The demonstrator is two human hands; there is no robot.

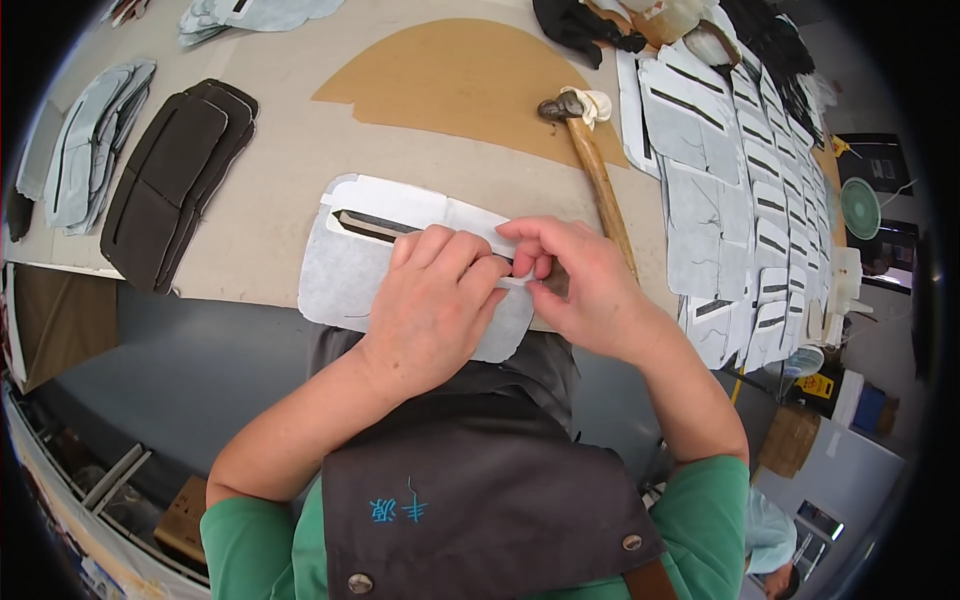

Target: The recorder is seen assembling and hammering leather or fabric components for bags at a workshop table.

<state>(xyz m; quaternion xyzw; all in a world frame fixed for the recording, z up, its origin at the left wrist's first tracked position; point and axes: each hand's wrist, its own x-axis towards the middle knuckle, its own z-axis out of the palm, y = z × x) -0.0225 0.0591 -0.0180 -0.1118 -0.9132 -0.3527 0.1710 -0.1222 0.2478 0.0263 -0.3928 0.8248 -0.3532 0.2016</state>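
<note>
A pale grey-white fabric panel (345, 265) with rounded corners lies at the table's front edge, its lower part hanging over toward my lap. A long slot with dark edging runs across its upper part, with a white strip along it. My left hand (430, 300) lies over the panel with fingers bent and pressed together, its thumb and forefinger at the slot's right end. My right hand (590, 285) is closed in a pinch on the panel's white strip at that same end. The fingers hide what exactly lies between them.
A hammer (600, 185) lies on the table beyond my right hand, near a brown board (450, 80). Stacks of dark panels (175, 180) and pale panels (95, 150) are at left. Rows of slotted pale panels (705, 210) cover the right side.
</note>
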